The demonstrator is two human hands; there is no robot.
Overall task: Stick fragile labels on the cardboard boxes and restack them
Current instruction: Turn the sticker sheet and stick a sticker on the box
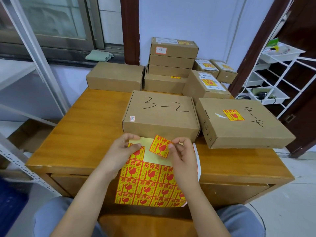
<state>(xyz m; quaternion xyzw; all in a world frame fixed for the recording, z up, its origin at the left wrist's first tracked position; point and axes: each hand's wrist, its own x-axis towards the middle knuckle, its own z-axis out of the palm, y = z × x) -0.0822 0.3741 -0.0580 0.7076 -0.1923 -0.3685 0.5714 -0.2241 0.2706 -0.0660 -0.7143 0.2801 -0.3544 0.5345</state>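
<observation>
We see the room evenly and brightly lit by soft, cool light, with the window (51,19) at upper left bright and hazy and a mild sheen on the wooden counter (82,134). Shadows beneath the boxes fall soft and short. The wide-angle lens bends the shelf rails (280,72) and door frame outward at the edges, while the centre stays fairly sharp.

- Wooden table (82,134), glossy orange-brown.
- Box marked "3-2" (161,115) lies flat at its middle; the landmark.
- Right of it, just beside: box marked "4-4" (242,122), carrying a fragile label.
- In front of it: sticker sheet (148,182), overhanging the near edge.
- Behind-left of it: plain box (115,76).
- Behind it: stack of boxes (171,65).
- Behind-right of it: labelled boxes (207,82).
</observation>
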